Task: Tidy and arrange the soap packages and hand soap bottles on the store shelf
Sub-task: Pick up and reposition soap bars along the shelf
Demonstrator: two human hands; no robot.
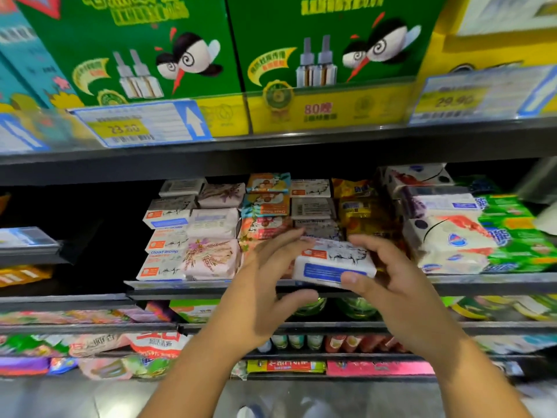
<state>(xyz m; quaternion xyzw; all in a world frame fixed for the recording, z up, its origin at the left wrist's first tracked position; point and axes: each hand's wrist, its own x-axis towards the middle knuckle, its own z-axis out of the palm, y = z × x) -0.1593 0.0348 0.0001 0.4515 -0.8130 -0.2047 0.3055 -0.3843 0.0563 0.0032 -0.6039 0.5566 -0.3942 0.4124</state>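
Low in the middle of the frame, our right hand (401,285) is gripping the white soap package (331,262) by its right end. The thumb is in front and the fingers are over the top, keeping the blue label facing out. Our left hand (265,285) is spreading relaxed fingers by its left end, likely to square it. The package is hovering at the shelf (180,286) front edge, before the white stack (313,206), probably its column.

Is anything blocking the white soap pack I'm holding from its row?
Nothing visible does. The white soap pack, gripped by the right hand with the left hand beside it, is directly ahead of the matching packs; the spot beneath is hidden.
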